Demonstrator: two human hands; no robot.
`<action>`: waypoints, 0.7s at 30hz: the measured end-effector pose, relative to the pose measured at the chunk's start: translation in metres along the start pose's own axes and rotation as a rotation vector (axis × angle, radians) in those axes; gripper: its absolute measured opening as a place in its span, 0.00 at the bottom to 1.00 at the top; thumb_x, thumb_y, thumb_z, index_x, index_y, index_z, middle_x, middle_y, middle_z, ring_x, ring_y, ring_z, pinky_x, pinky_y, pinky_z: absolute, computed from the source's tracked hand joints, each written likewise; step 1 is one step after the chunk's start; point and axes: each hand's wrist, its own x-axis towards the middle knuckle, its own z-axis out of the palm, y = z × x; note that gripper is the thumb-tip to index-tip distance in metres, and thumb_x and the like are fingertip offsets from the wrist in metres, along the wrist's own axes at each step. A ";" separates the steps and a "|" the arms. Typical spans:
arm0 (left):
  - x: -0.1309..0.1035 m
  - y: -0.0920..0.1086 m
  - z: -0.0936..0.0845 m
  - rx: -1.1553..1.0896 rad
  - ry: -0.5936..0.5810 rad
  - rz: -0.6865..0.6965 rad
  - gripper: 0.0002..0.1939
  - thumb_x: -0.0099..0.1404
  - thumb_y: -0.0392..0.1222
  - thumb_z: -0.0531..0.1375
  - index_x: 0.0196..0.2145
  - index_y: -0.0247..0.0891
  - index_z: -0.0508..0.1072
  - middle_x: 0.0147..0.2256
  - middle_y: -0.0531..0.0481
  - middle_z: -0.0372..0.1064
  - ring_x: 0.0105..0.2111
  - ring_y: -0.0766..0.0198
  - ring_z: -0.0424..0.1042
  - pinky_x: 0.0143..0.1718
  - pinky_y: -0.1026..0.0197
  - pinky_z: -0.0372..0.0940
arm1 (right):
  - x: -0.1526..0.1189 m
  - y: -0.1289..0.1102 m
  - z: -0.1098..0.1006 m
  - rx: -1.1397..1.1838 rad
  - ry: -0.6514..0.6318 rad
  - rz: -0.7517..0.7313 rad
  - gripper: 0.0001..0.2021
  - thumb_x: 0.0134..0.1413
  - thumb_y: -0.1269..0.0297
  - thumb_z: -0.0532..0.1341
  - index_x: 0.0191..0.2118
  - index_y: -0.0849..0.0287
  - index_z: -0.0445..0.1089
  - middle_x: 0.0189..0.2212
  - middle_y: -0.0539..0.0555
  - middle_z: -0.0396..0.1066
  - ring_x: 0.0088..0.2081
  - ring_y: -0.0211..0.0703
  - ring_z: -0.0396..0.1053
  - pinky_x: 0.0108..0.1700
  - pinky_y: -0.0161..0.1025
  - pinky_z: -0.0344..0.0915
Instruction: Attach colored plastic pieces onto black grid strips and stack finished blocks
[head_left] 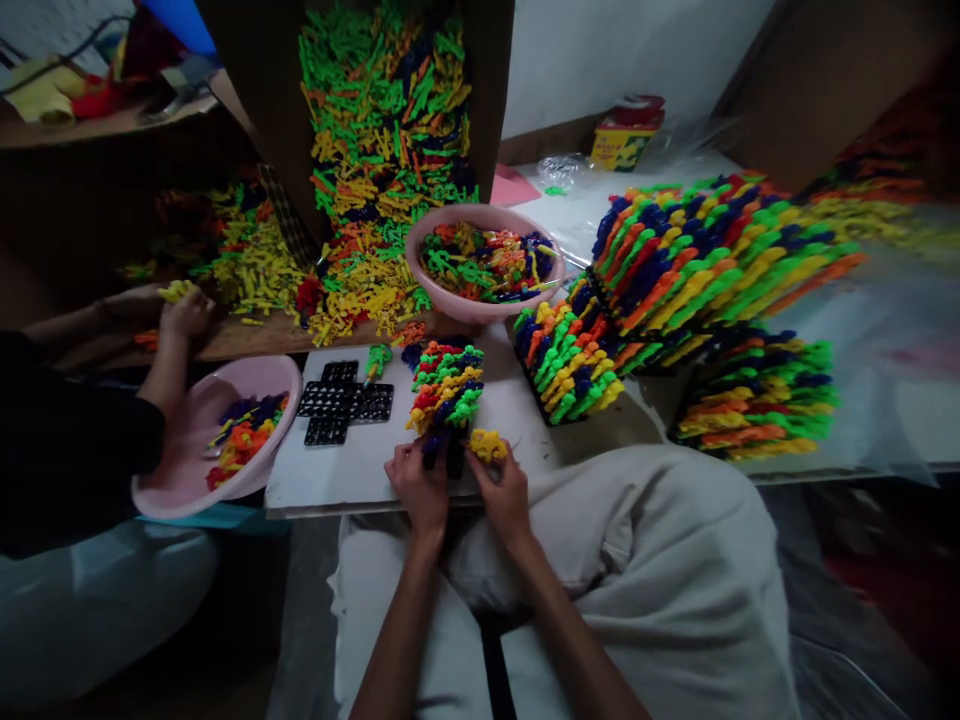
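Observation:
A black holder filled with rows of small plastic figures (448, 385) in red, green, yellow, orange and dark blue stands on the white board in front of me. My left hand (417, 488) is closed at the near left corner of the black holder (454, 458), beside a dark blue figure; its fingertips are partly hidden. On the other side, my right hand (504, 490) pinches a yellow figure (487, 445) close to the holder's near right corner. Left of the filled holder lie bare black perforated trays (343, 402) and a loose green figure (377, 360).
Filled holders (570, 365) crowd the right side. A pink bowl of figures (484, 310) sits behind; another pink basin (172, 495) is at left. A co-worker's hand (186, 312) holds yellow pieces. A large heap of figures (386, 130) spills from a box at the back.

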 end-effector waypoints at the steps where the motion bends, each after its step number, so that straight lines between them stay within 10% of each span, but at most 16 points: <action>1: 0.002 0.000 0.000 0.019 -0.016 0.008 0.09 0.66 0.45 0.59 0.39 0.39 0.76 0.36 0.45 0.73 0.39 0.56 0.69 0.44 0.55 0.57 | 0.000 0.001 0.001 -0.040 -0.004 -0.031 0.18 0.55 0.47 0.62 0.42 0.56 0.72 0.36 0.55 0.77 0.39 0.48 0.74 0.44 0.43 0.69; 13: 0.005 0.007 0.003 0.116 -0.098 -0.134 0.12 0.66 0.49 0.57 0.34 0.40 0.77 0.36 0.45 0.74 0.42 0.53 0.67 0.49 0.48 0.48 | -0.003 0.003 0.000 -0.098 -0.048 -0.079 0.16 0.58 0.49 0.59 0.41 0.55 0.74 0.39 0.58 0.77 0.44 0.52 0.74 0.49 0.47 0.69; 21: 0.004 0.013 0.002 0.148 -0.116 -0.083 0.12 0.66 0.44 0.56 0.32 0.41 0.78 0.44 0.42 0.75 0.46 0.51 0.67 0.49 0.48 0.51 | 0.031 -0.047 0.007 0.215 0.077 -0.026 0.16 0.54 0.51 0.64 0.43 0.56 0.68 0.38 0.53 0.73 0.35 0.41 0.70 0.42 0.39 0.69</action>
